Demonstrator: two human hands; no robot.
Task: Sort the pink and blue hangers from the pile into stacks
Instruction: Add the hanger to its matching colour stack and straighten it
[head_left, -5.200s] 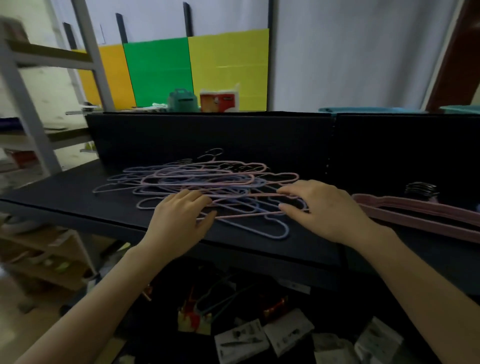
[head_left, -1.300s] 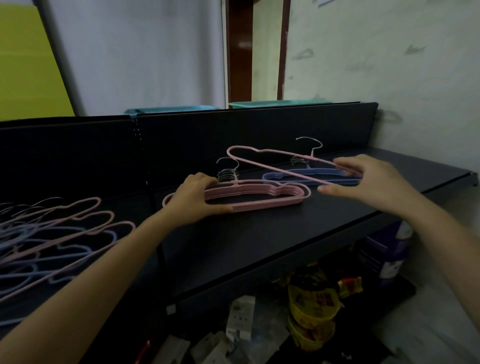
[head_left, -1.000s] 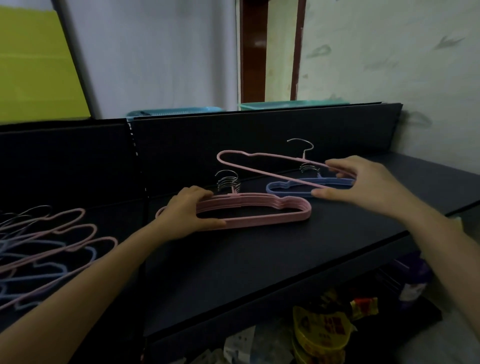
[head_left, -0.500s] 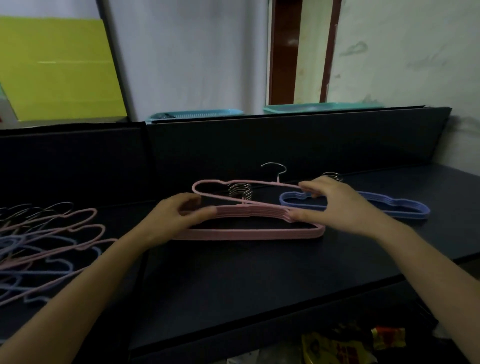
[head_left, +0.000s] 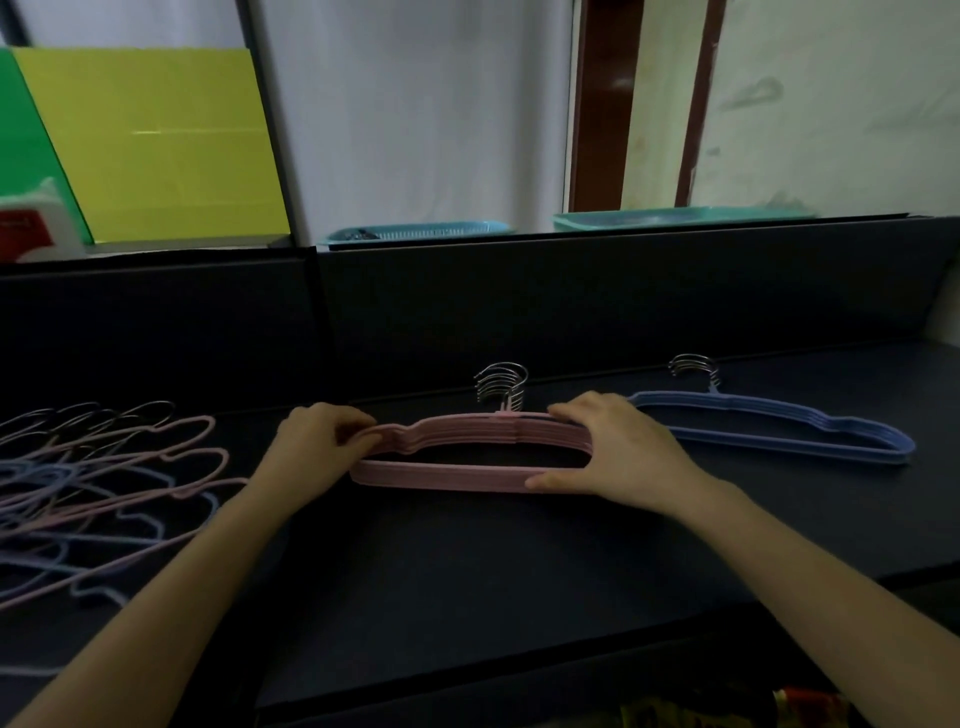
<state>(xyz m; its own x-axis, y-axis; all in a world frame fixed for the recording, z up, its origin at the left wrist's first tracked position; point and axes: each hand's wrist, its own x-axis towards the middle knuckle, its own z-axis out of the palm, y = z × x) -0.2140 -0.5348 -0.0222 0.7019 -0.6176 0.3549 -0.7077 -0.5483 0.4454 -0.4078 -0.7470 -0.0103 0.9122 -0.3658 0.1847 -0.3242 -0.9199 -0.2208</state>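
On the dark shelf (head_left: 467, 571), between the loose pile (head_left: 104, 493) and the blue stack (head_left: 779, 431), the pink stack (head_left: 457, 475) is now grasped at both ends. Half a second ago a single pink hanger was held tilted above this stack, one end raised by the right hand. That hanger is no longer seen apart: it has been laid flat on top, its wire hook brought in line with the other hooks (head_left: 501, 387) at the back. The left hand (head_left: 317, 447) is curled round the left end, fingers folded over the upper bar. The right hand (head_left: 618, 452) is closed on the right end, fingers laid over the upper bar and thumb pressed against the lower bar. It is judged that the stack is being squared so that its edges sit flush.

The blue stack is left untouched just beside the right hand, flat on the shelf with its hooks toward the back panel. For the task, one more pink hanger can be counted as sorted. Much is left to be done, since pink and blue hangers are still tangled in the pile at the left, apart from both hands. A return to that pile is called for next, and care would be needed there, as the thin frames are interlocked and several could be dragged out together
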